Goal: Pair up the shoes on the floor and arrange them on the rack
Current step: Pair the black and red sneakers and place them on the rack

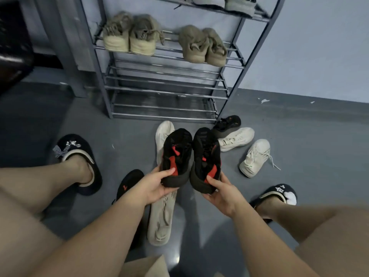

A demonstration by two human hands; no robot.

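Left hand: centre of the frame, fingers grasping the heel of the left black-and-red shoe, thumb on the red lining.
Right hand: just right of centre, fingers grasping the heel of the right black-and-red shoe, thumb at the red collar.
Held pair: both shoes side by side, toes pointing toward the rack, inner sides touching or nearly so, raised above the floor.
Rack: upper middle of the frame, grey metal with bar shelves, standing against the pale wall.
Shoes on the rack: one tan laced pair at the left of a middle shelf, one olive pair at its right; a further pair is partly cut off at the top edge.
Lower shelves: bare bars.
White shoes on the floor: one lies partly behind the held pair, two more lie right of centre, the last with a loose lace.
Black shoes on the floor: one beside the rack's right foot, touching a white shoe; another left of the left wrist.
Beige insole-like piece: lower centre, flat on the floor under the hands; what it is I cannot tell.
Person's feet: dark slippers at left and lower right.
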